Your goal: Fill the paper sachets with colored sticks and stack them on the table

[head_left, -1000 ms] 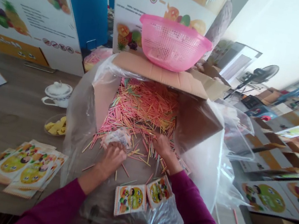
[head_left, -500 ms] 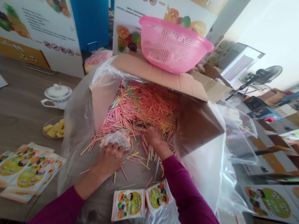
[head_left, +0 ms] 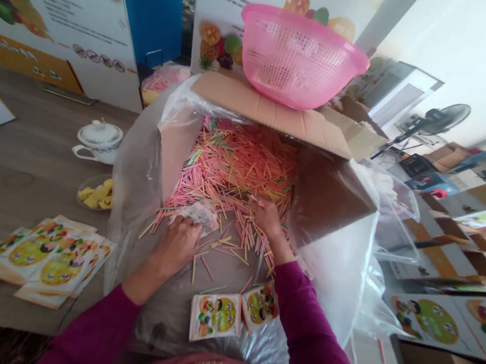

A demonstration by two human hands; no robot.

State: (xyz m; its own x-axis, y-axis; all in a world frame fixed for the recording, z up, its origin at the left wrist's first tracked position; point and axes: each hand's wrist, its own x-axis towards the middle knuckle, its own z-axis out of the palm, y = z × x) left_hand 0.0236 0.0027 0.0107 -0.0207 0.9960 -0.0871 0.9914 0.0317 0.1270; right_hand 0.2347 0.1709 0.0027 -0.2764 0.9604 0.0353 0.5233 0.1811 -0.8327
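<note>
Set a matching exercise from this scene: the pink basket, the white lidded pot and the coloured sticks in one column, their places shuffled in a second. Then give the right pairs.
1. Pink plastic basket
2. White lidded pot
3. Coloured sticks

A. Inside the cardboard carton
B. On the wooden table
C. On the cardboard flap

Pairs: 1-C, 2-B, 3-A

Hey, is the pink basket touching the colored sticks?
Apart. The head view shows the pink basket sitting on the cardboard flap, with the flap between it and the pile of colored sticks below.
</note>
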